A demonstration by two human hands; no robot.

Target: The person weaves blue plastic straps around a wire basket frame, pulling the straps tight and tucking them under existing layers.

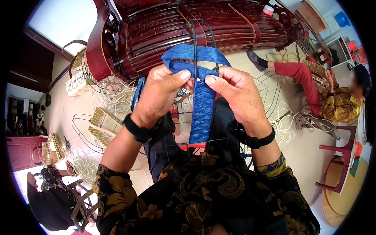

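A black wire frame (195, 37) stands upright in front of my body, its top reaching up before the bench. Blue fabric-like ribbon (192, 51) is wound in slanting, overlapping layers round the frame's two parallel wires, making a covered band (203, 113) below my hands. Above it the ribbon forms a loose loop. My left hand (158, 94) pinches the ribbon with thumb and fingers at the left wire. Opposite, my right hand (239, 92) presses it with the thumb at the right wire, just over the wound band.
A dark red wooden bench (156, 47) spans the far side. Half-woven baskets (103, 125) and tangles of pale cord (86, 162) lie on the tiled floor. One person sits at the right with a basket (315, 74), another at lower left (51, 199). A red stool (340, 156) stands right.
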